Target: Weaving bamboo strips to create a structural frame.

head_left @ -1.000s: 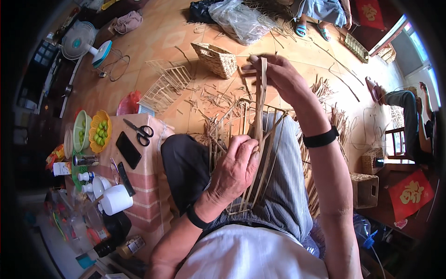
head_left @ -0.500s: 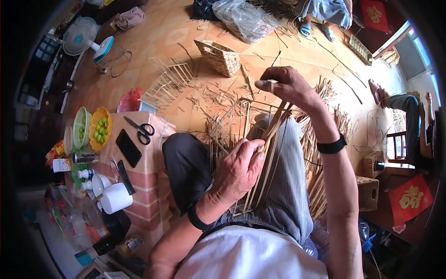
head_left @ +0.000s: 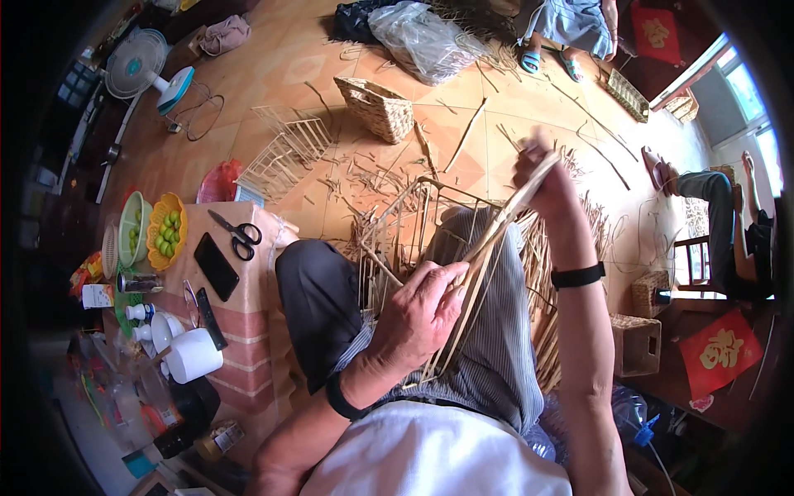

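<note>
Between my knees rests a thin open basket frame (head_left: 383,234), with several dried plant strips (head_left: 484,248) along its right side. My left hand (head_left: 419,321) is closed, thumb and fingers pinching the strips against the frame's edge. Up and to the right, my right hand (head_left: 543,178) is closed round the far end of a pale strip, which runs tight between both hands; its fingers are blurred by motion. The lower part of the frame is partly hidden behind my left hand.
A pile of dried stalks (head_left: 542,322) lies right of my leg. Ahead stand a woven basket (head_left: 376,109) and another bare frame (head_left: 285,153). The left table (head_left: 248,285) bears scissors (head_left: 240,236), a phone (head_left: 217,266) and green fruit in a yellow bowl (head_left: 168,231). Other people sit nearby.
My right hand has swung to the right and slightly down, drawing the strip out straight from my left hand. My left hand keeps its pinch, and the whole view has shifted slightly.
</note>
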The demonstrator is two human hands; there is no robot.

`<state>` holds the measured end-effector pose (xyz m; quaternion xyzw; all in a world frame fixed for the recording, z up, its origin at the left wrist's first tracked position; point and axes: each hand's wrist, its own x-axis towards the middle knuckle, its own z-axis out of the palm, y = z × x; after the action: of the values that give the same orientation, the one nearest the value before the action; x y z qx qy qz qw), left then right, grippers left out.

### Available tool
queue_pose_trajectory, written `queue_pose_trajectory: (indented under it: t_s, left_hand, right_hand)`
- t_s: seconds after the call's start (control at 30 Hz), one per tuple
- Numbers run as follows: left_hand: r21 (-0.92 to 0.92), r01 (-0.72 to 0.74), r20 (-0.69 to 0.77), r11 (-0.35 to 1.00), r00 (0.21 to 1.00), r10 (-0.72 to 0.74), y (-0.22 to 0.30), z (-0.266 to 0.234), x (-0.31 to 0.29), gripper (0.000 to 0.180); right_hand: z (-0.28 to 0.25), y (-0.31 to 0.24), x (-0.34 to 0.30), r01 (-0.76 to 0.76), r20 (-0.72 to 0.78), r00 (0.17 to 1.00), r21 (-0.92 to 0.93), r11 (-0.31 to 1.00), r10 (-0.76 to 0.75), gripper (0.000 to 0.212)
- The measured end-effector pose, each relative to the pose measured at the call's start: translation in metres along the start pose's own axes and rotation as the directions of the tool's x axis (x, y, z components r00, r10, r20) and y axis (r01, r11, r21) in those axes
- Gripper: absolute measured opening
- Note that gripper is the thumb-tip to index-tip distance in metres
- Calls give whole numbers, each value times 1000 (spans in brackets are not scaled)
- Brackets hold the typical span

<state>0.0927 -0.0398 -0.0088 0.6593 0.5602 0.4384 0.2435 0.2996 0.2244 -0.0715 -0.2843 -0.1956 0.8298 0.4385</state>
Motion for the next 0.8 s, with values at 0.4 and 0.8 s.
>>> queue_pose_trajectory:
  t_s: [0.4, 0.8]
  left_hand:
    - [48, 38, -17, 998, 999, -38, 10, 1, 2, 28]
    - [105, -303, 113, 947, 950, 292, -4, -17, 27, 33]
  right_hand:
    - [54, -23, -97, 160, 458, 644, -864, -477, -613, 58]
    - [82, 99, -219, 161, 82, 965, -934, 318, -248, 34]
